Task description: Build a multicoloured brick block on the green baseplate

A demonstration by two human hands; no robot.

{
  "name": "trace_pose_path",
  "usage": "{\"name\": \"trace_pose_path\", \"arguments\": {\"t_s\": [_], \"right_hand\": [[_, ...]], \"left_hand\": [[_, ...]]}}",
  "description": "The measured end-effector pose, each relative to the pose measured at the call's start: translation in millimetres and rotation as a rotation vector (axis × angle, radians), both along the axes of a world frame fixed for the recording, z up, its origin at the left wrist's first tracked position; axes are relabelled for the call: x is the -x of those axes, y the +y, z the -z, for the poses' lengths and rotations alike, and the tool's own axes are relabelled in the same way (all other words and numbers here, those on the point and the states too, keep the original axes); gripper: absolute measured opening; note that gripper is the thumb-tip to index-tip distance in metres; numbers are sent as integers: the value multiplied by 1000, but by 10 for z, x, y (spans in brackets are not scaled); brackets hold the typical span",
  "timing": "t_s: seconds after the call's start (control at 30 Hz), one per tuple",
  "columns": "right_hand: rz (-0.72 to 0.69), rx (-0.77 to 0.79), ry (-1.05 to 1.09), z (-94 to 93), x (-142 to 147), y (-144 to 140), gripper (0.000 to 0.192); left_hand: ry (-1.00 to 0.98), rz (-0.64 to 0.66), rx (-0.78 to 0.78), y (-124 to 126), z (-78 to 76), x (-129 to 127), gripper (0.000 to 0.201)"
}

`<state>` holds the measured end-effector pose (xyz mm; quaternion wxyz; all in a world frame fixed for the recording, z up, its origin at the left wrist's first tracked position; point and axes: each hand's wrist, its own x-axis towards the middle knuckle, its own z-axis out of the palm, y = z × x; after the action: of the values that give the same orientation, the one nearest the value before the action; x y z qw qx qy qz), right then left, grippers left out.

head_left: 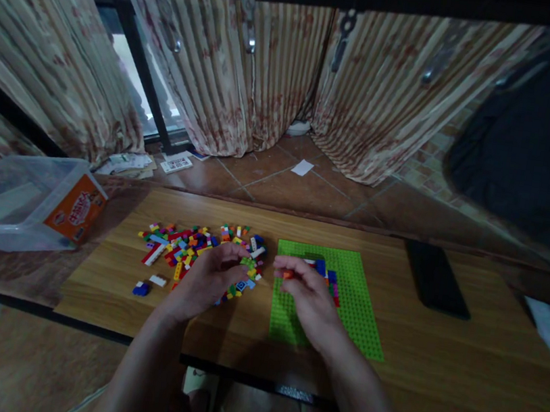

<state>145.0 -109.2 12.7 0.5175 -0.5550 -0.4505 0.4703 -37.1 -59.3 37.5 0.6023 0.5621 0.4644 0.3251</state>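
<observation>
The green baseplate [359, 299] lies flat on the wooden worktop [462, 362]. The right hand [311, 296] rests over the left part of the baseplate, fingers curled, pinching a small orange brick [288, 275]. Left of the baseplate lies the pile of coloured bricks [187, 248]; the left hand [208, 278] rests on this pile, fingers bent, and I cannot tell if it holds anything. A black phone [436, 280] lies right of the baseplate.
</observation>
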Motion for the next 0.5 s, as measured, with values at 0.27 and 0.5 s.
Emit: {"name": "trace_pose_path", "arguments": {"t_s": [0.27,0.5], "right_hand": [[36,58,292,-142,-412,-98,27],[41,66,254,-72,-581,-132,42]], "left_hand": [[51,65,-111,-42,146,-272,21],[37,131,-106,-121,173,-529,15]]}}
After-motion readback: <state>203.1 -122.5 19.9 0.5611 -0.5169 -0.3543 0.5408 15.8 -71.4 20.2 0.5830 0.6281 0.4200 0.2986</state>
